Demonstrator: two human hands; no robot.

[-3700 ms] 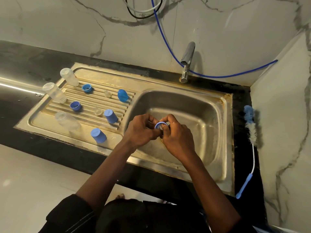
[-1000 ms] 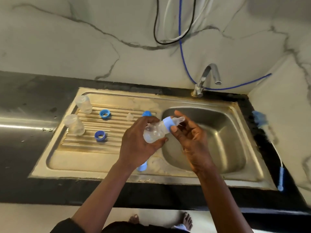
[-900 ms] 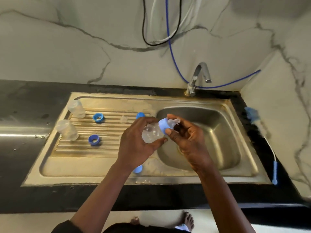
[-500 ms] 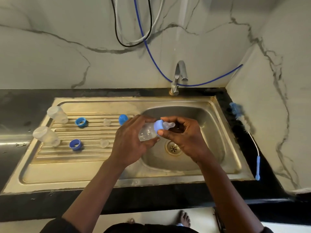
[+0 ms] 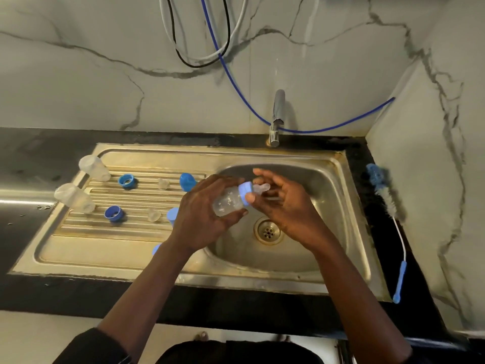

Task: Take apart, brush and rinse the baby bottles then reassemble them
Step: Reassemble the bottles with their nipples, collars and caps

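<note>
Bottle (image 5: 227, 204), small and clear, is lying slantwise in the left hand (image 5: 202, 208), whose fingers and thumb are curling round its body and gripping it. Its blue collar (image 5: 246, 190) and pale teat (image 5: 262, 187) are pointing toward the right hand (image 5: 284, 206). That hand is resting its thumb tip against the lower edge of the collar. Its fingers are stretching out loosely behind and above the teat, closing on nothing. Both hands are hovering over the sink (image 5: 328, 193) basin, and the drain (image 5: 268, 230) is showing below the gap between them.

Left of the left hand, the ribbed drainboard (image 5: 78, 248) is carrying the loose parts. Three blue caps (image 5: 187, 182) are sitting closest: one just beyond the knuckles, one just beside the hand, and one half hidden under the wrist. Farther left, two loose teats (image 5: 163, 183) and two blue rings (image 5: 127, 180) are lying apart from each other. At the far left edge, two empty bottle bodies (image 5: 74, 198) are lying on their sides.

Beyond the right hand, the tap (image 5: 277, 116) is standing at the sink's back rim, with a blue hose (image 5: 315, 131) trailing along the wall behind it. Well to the right of the right hand, a bottle brush (image 5: 385, 203) is lying on the dark bench (image 5: 236, 308).
</note>
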